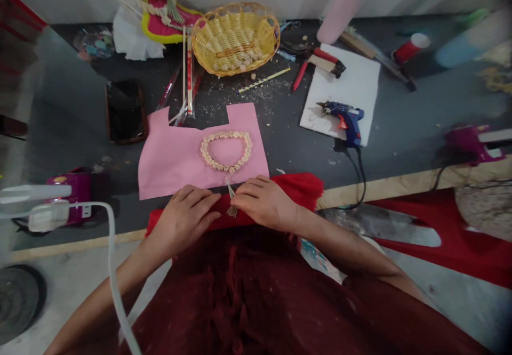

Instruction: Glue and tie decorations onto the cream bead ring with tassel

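A ring of small cream flower-shaped beads (226, 168) lies on a cut pink sheet (172, 158). Below it, a small pale tassel (231, 210) hangs at the table's front edge over a red cloth (300, 186). My right hand (262, 201) has its fingers closed around the tassel's upper part. My left hand (188, 214) rests on the red cloth just left of the tassel, fingers apart and holding nothing visible.
Behind the pink sheet stands a wicker basket (236, 35) with small pieces. A blue glue gun (348, 120) lies on a white board (340, 86) at right, its cord trailing forward. A phone (126, 111) lies left; a pink bottle (344, 6) stands at the back.
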Tool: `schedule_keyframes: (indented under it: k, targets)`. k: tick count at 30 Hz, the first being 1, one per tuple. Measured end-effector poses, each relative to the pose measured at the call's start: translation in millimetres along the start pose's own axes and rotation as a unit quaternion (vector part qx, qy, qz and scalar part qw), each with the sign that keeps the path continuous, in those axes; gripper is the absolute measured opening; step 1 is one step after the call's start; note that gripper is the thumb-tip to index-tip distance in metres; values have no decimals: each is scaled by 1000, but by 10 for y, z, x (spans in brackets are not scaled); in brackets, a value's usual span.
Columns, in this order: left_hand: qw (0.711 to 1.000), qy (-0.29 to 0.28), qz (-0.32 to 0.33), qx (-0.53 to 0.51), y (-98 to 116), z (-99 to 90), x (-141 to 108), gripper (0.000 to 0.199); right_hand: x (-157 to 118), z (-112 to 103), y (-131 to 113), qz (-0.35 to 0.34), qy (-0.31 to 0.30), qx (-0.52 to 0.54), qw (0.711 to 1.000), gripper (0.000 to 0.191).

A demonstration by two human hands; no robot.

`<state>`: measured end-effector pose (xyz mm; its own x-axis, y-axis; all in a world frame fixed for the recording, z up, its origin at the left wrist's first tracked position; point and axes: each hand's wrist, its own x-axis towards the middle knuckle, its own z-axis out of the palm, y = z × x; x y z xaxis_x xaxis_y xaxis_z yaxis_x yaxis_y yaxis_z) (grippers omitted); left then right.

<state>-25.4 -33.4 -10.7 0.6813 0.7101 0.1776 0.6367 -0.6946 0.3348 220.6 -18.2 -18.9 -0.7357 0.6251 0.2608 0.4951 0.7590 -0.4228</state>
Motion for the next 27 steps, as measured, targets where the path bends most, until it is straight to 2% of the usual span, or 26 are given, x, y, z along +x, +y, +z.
schedule_keyframes:
  k: [7,11,13,18,22,25,27]
  targets:
    - [1000,13,5,-17,70,54,18,20,59,-130,118,102,83,115,985,13]
    - [999,42,15,-27,78,76,14,19,96,-203,200,124,95,129,979,13]
    - [998,50,20,-31,74,86,1,20,100,-209,241,117,82,105,984,13]
    - [997,51,48,-40,65,87,-47,27,61,-201,306,78,-12,53,995,20]
    - [995,25,81,-46,41,49,-62,24,19,-259,307,81,1,42,996,36]
    - [993,2,96,-61,13,20,-56,22,-39,-342,303,91,24,36,995,27]
    - [993,-3,95,-71,-6,11,-48,21,-117,-398,295,86,9,35,996,21]
